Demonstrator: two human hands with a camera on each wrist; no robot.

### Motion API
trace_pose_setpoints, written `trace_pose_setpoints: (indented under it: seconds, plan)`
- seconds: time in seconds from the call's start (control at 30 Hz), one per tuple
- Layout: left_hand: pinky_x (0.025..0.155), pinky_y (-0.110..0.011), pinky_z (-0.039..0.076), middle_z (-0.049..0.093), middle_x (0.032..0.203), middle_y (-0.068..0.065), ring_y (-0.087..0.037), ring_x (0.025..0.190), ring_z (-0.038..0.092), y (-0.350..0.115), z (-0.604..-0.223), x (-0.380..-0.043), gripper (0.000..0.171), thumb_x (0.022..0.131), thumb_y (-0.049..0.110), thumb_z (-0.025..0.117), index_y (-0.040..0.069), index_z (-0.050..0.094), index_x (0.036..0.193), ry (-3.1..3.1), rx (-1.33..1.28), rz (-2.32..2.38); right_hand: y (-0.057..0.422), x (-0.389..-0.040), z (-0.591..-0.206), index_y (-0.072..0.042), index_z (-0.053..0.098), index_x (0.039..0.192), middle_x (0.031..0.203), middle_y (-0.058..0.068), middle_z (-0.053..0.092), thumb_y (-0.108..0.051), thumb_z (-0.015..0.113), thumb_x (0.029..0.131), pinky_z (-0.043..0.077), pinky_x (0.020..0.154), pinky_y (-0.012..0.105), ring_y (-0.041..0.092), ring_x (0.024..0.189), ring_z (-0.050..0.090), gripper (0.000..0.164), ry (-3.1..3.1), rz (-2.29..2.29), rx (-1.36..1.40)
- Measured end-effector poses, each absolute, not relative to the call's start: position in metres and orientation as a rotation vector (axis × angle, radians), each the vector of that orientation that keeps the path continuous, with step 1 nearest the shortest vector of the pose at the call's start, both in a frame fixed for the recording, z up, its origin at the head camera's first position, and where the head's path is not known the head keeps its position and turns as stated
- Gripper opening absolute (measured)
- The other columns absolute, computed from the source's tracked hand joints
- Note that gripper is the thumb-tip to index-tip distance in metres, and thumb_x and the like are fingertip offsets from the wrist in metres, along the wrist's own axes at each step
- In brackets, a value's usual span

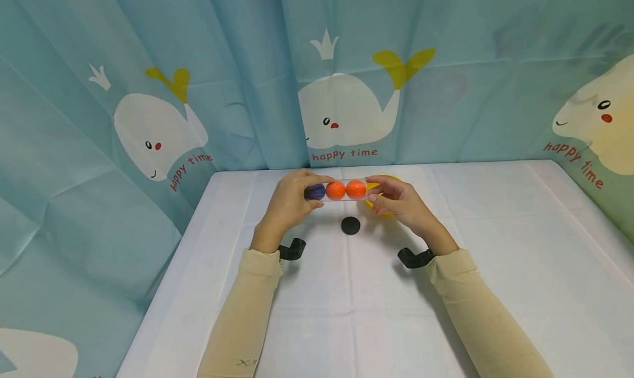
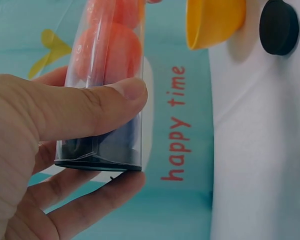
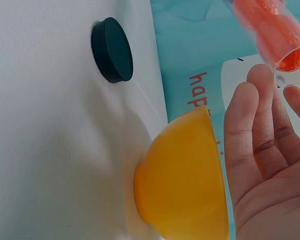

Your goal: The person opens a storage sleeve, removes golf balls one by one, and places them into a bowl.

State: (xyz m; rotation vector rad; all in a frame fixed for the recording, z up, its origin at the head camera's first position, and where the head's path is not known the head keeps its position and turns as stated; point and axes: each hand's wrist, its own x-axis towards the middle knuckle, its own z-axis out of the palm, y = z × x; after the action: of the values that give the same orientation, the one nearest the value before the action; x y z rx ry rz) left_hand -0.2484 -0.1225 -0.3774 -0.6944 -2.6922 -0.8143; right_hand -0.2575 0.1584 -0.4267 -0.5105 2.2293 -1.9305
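Observation:
A clear plastic tube (image 1: 345, 197) is held level above the table in the head view. Inside it are two orange balls (image 1: 335, 190) and, toward the left end, a dark blue ball (image 1: 315, 192). My left hand (image 1: 289, 197) grips the left end, its thumb across the wall in the left wrist view; a black cap (image 2: 97, 165) closes that end. At the uncapped right end, the thumb and fingers of my right hand (image 1: 399, 201) pinch the rim. Below lies a loose black cap (image 1: 350, 225); a yellow bowl (image 3: 182, 175) stands beside the right hand.
A white cloth covers the table (image 1: 317, 323). Behind and at the sides hangs a blue-green curtain (image 1: 247, 92) printed with whales. Each wrist wears a black camera mount, the left one (image 1: 293, 250) and the right one (image 1: 415, 258).

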Motion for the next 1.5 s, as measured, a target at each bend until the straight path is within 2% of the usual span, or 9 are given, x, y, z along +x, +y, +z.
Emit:
trace_pose_setpoints:
  seconds: [0.1, 0.27, 0.47, 0.6, 0.77, 0.93, 1.13, 1.37, 1.5]
  plan:
    - [0.099, -0.044, 0.053, 0.071, 0.115, -0.005, -0.027, 0.108, 0.064, -0.1224, -0.3762, -0.2474, 0.052, 0.077, 0.009, 0.090, 0.026, 0.076, 0.124, -2.673, -0.704, -0.784, 0.1577, -0.2578, -0.4268, -0.006, 0.056, 0.143, 0.105, 0.007, 0.070, -0.014, 0.069, 0.098, 0.059, 0.074, 0.026, 0.017, 0.078, 0.066, 0.047, 2.211, -1.945, -0.517]
    - [0.098, -0.046, 0.053, 0.071, 0.116, -0.006, -0.029, 0.110, 0.063, -0.1230, -0.3747, -0.2468, 0.051, 0.077, 0.008, 0.090, 0.026, 0.077, 0.123, -2.663, -0.702, -0.777, 0.1570, -0.2585, -0.4276, -0.005, 0.056, 0.142, 0.109, 0.018, 0.068, -0.012, 0.069, 0.098, 0.060, 0.074, 0.027, 0.017, 0.078, 0.066, 0.046, 2.192, -1.958, -0.541]
    - [0.098, -0.044, 0.051, 0.072, 0.116, -0.004, -0.027, 0.110, 0.062, -0.1246, -0.3756, -0.2484, 0.050, 0.076, 0.007, 0.091, 0.025, 0.077, 0.121, -2.640, -0.702, -0.857, 0.1577, -0.2584, -0.4278, -0.005, 0.056, 0.141, 0.104, 0.006, 0.070, -0.013, 0.069, 0.098, 0.060, 0.074, 0.029, 0.017, 0.077, 0.067, 0.046, 2.210, -1.951, -0.555]
    - [0.088, -0.039, 0.052, 0.072, 0.115, -0.004, -0.025, 0.106, 0.061, -0.1259, -0.3773, -0.2501, 0.050, 0.074, 0.005, 0.091, 0.023, 0.078, 0.119, -2.614, -0.721, -0.957, 0.1592, -0.2573, -0.4274, -0.008, 0.057, 0.141, 0.103, 0.005, 0.071, -0.016, 0.070, 0.098, 0.061, 0.075, 0.029, 0.019, 0.079, 0.067, 0.046, 2.227, -1.936, -0.539]
    - [0.075, -0.033, 0.054, 0.072, 0.116, -0.004, -0.022, 0.104, 0.061, -0.1266, -0.3788, -0.2517, 0.049, 0.074, 0.005, 0.092, 0.022, 0.078, 0.118, -2.614, -0.721, -1.084, 0.1607, -0.2558, -0.4255, -0.012, 0.058, 0.142, 0.109, 0.010, 0.071, -0.023, 0.070, 0.099, 0.060, 0.078, 0.031, 0.022, 0.083, 0.067, 0.046, 2.235, -1.910, -0.517]
    - [0.077, -0.033, 0.060, 0.072, 0.118, -0.001, -0.020, 0.106, 0.063, -0.1279, -0.3800, -0.2527, 0.049, 0.073, 0.004, 0.092, 0.022, 0.079, 0.116, -2.619, -0.685, -1.228, 0.1621, -0.2535, -0.4216, -0.017, 0.059, 0.141, 0.119, 0.020, 0.067, -0.031, 0.069, 0.099, 0.060, 0.084, 0.036, 0.026, 0.090, 0.066, 0.045, 2.234, -1.876, -0.492]
    - [0.077, -0.033, 0.061, 0.072, 0.117, -0.001, -0.019, 0.104, 0.064, -0.1285, -0.3801, -0.2526, 0.049, 0.071, 0.003, 0.093, 0.021, 0.079, 0.115, -2.600, -0.693, -1.257, 0.1638, -0.2542, -0.4217, -0.018, 0.060, 0.141, 0.120, 0.018, 0.068, -0.031, 0.070, 0.099, 0.059, 0.084, 0.036, 0.025, 0.091, 0.066, 0.045, 2.223, -1.877, -0.485]
    - [0.076, -0.033, 0.061, 0.073, 0.115, -0.003, -0.019, 0.099, 0.066, -0.1283, -0.3761, -0.2504, 0.047, 0.071, 0.003, 0.093, 0.018, 0.079, 0.114, -2.557, -0.744, -1.215, 0.1652, -0.2566, -0.4234, -0.017, 0.059, 0.142, 0.114, 0.009, 0.069, -0.027, 0.070, 0.099, 0.060, 0.082, 0.035, 0.027, 0.090, 0.067, 0.046, 2.204, -1.884, -0.498]
    - [0.076, -0.033, 0.061, 0.073, 0.115, -0.002, -0.019, 0.100, 0.065, -0.1284, -0.3749, -0.2496, 0.047, 0.071, 0.004, 0.093, 0.018, 0.080, 0.113, -2.563, -0.733, -1.211, 0.1646, -0.2565, -0.4242, -0.016, 0.060, 0.141, 0.112, 0.013, 0.068, -0.025, 0.071, 0.098, 0.060, 0.081, 0.035, 0.026, 0.087, 0.066, 0.046, 2.186, -1.907, -0.499]
